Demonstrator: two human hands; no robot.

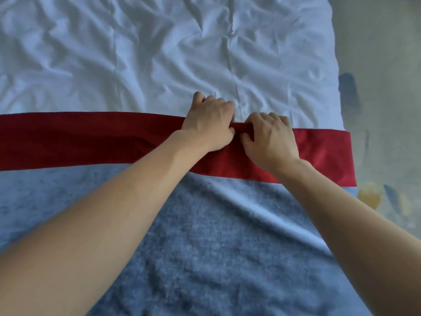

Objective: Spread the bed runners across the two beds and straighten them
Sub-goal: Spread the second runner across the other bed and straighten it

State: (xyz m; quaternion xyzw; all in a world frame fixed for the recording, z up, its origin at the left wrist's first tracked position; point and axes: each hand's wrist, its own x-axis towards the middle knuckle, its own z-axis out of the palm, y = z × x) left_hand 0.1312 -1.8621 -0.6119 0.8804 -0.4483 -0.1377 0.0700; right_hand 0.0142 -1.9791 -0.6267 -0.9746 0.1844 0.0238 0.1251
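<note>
Head view shows both sets of fingers curled tight and side by side, the left hand (209,124) and the right hand (270,137) almost touching, each pinching up the same small ridge of the red bed runner (91,137) along its far edge. That fold sits right under the knuckles, nearer the right side edge of the bed (328,65) than the left. From there the runner's long axis goes straight across the bed, side to side, its right end hanging just over the right edge and its left part running out of view. It lies on wrinkled white bedding, with a grey blanket (216,247) toward the near edge. I'd guess the next pull runs along that axis, hands parting to flatten the bunch.
</note>
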